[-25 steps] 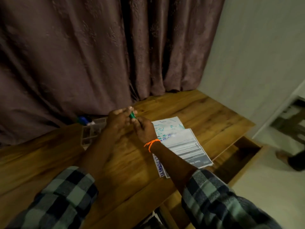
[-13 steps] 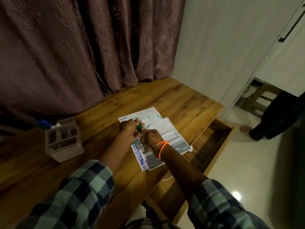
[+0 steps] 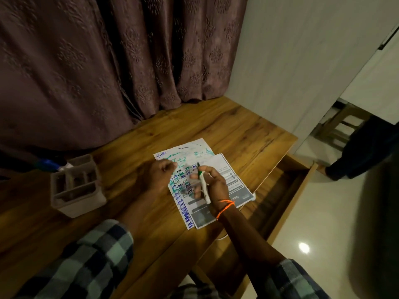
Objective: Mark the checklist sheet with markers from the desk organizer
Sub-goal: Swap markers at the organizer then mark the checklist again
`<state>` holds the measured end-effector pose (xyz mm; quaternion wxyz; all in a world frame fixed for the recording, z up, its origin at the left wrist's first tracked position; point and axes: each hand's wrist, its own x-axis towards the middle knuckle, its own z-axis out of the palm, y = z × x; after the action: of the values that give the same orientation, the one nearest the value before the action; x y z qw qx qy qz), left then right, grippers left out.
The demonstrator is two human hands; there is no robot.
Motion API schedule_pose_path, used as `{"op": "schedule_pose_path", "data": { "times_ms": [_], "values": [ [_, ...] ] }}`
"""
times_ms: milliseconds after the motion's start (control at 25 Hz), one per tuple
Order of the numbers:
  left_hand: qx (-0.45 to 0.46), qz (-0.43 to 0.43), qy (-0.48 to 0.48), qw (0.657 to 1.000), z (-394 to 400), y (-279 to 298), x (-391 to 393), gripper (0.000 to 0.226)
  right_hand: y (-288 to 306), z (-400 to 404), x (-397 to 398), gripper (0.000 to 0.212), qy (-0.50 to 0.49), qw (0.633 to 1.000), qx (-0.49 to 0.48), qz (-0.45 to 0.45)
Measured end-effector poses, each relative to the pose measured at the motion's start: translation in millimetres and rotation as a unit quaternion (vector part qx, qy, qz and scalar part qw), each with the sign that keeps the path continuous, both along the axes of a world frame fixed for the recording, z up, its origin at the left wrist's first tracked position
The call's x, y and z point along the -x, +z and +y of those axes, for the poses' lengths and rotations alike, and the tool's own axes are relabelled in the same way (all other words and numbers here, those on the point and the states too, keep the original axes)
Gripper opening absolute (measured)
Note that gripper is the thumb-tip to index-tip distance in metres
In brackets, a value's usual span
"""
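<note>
The checklist sheet (image 3: 228, 169) lies on the wooden desk (image 3: 237, 130), partly over a scribbled white paper (image 3: 190, 151) with green and blue marks. My right hand (image 3: 212, 184) grips a white marker (image 3: 203, 184) with a green tip, uncapped, its tip pointing away just above the sheet. My left hand (image 3: 160, 173) is a closed fist at the sheet's left edge; whether it holds the cap is hidden. The grey desk organizer (image 3: 75, 188) stands to the left, its compartments dark.
An open drawer (image 3: 287, 190) juts out at the desk's right side. A brown curtain (image 3: 108, 61) hangs behind the desk. A blue object (image 3: 48, 164) lies behind the organizer. Another person's leg (image 3: 354, 156) and a wooden stool (image 3: 339, 128) are at right.
My hands were together on the green marker over the paper. Now they are apart: the right holds the uncapped marker over the sheet, the left has drawn back as a fist. The view shifted right.
</note>
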<state>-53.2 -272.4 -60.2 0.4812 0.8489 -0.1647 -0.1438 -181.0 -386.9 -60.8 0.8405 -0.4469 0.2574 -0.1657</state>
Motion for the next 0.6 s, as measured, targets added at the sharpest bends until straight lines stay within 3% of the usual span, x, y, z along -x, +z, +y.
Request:
{"op": "schedule_pose_path", "data": {
  "times_ms": [80,160,200,280,360,480,600],
  "values": [
    [-0.045,-0.039,-0.029,0.998,7,-24,2,0.014,0,-11,-3,0.029,-0.013,0.997,-0.042,-0.057],
    [-0.088,-0.093,-0.051,0.990,14,-38,-2,0.022,-7,-18,-10,0.022,-0.045,0.997,0.034,-0.061],
    [-0.116,-0.133,-0.056,0.983,15,-47,-3,0.027,-11,-19,-13,0.018,-0.060,0.992,0.104,-0.039],
    [-0.151,-0.178,-0.051,0.971,16,-60,-4,0.027,-23,-19,-20,0.035,-0.077,0.973,0.215,0.035],
    [-0.169,-0.209,-0.051,0.962,15,-58,-2,0.027,-29,-19,-27,0.044,-0.086,0.956,0.262,0.097],
    [-0.168,-0.222,-0.050,0.959,14,-62,-7,0.034,-38,-25,-33,0.020,-0.085,0.916,0.376,0.112],
    [-0.164,-0.232,-0.047,0.958,13,-68,-11,0.039,-46,-27,-31,0.011,-0.100,0.906,0.400,0.096]
  ]
}}
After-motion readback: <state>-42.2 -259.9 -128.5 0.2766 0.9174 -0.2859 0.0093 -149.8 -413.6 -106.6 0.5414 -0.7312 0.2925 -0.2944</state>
